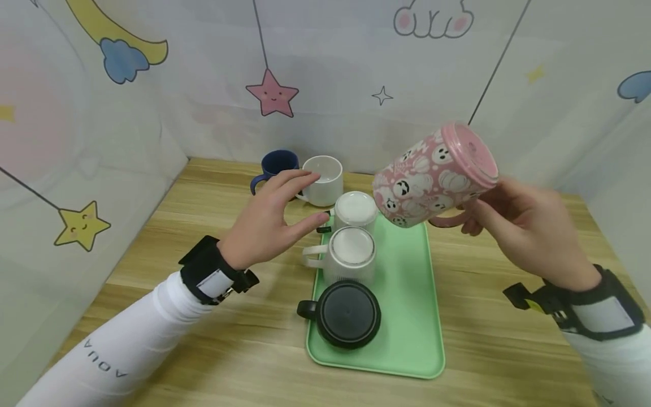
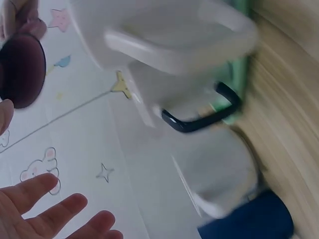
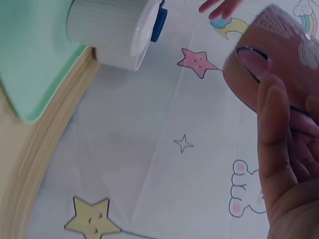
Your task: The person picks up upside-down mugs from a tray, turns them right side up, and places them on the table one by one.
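A pink mug (image 1: 427,175) printed with white ghosts and pumpkins hangs tilted in the air, its base turned up toward the head camera. My right hand (image 1: 534,226) grips it by the handle. With fingers spread, my left hand (image 1: 269,220) hovers beside the row of mugs and holds nothing. On the green tray (image 1: 407,316), a black mug (image 1: 348,314), a ribbed white mug (image 1: 352,254) and a white mug with a black handle (image 1: 356,210) stand upside down along the left side, handles to the left.
Behind the tray, an upright white mug (image 1: 325,178) and a dark blue mug (image 1: 280,163) stand on the wooden table (image 1: 203,350). A cloth backdrop (image 1: 335,51) with stars and clouds rises at the table's back edge and sides.
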Demonstrator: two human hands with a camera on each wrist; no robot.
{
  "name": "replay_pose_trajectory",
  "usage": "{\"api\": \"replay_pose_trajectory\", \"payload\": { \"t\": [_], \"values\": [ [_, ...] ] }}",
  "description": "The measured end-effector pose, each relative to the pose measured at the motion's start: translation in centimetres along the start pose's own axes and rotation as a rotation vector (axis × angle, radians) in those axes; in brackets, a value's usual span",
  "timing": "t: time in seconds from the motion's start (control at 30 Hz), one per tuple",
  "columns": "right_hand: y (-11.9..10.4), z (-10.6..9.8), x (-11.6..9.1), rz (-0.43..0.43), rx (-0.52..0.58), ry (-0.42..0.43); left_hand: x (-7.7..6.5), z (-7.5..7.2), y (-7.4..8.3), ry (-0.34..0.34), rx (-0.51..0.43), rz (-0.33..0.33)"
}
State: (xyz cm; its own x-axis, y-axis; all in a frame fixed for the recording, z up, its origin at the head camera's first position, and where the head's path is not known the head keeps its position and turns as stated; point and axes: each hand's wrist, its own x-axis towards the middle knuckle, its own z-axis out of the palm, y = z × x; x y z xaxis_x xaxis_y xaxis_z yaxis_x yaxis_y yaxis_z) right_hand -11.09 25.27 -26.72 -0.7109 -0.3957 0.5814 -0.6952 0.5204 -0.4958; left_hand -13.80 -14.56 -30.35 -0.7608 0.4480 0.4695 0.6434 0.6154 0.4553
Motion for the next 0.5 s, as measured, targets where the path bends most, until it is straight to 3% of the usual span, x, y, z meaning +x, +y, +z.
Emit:
{"api": "replay_pose_trajectory", "payload": {
  "t": [0.23, 0.5],
  "values": [
    [0.1, 2.5, 3.1, 0.058, 0.159, 0.125, 2.9, 1.1, 2.2, -0.076, -0.232, -0.098],
    [0.2, 5.1, 5.8, 0.124, 0.569, 0.207, 6.1, 2.7, 3.7, -0.098, -0.52, -0.181]
  ]
}}
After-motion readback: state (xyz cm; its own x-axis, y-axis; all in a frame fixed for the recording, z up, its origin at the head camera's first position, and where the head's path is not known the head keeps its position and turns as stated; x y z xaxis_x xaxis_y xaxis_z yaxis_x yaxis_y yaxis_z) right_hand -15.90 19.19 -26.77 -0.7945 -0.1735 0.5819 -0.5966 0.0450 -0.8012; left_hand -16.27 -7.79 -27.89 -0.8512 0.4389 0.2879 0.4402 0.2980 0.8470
